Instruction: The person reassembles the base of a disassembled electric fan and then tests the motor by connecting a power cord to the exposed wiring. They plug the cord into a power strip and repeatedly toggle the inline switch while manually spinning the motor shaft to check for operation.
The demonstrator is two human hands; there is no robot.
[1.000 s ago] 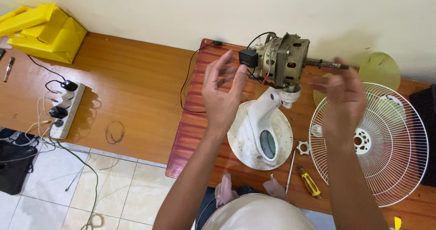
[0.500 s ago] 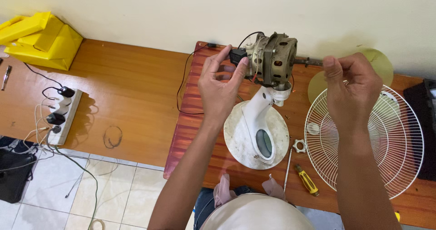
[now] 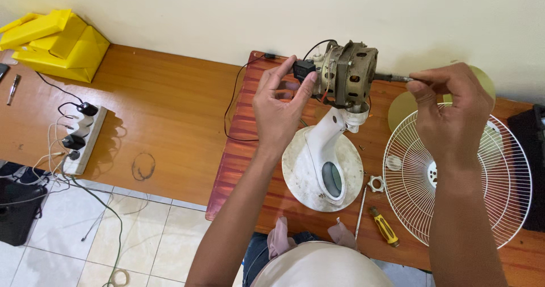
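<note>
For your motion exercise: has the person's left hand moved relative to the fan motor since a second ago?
Yes. The left hand has closed in rightward on the fan motor; its fingers now touch the black part at the motor's back.

Yellow cardboard packages (image 3: 54, 43) are seen at the far left of the wooden bench, against the wall: one flat box is tilted on top of a larger folded one, both plain bright yellow. A dark phone-like object (image 3: 3, 71) is cut off at the left edge; its screen cannot be made out. No labels, signs or lit screens are seen elsewhere.
</note>
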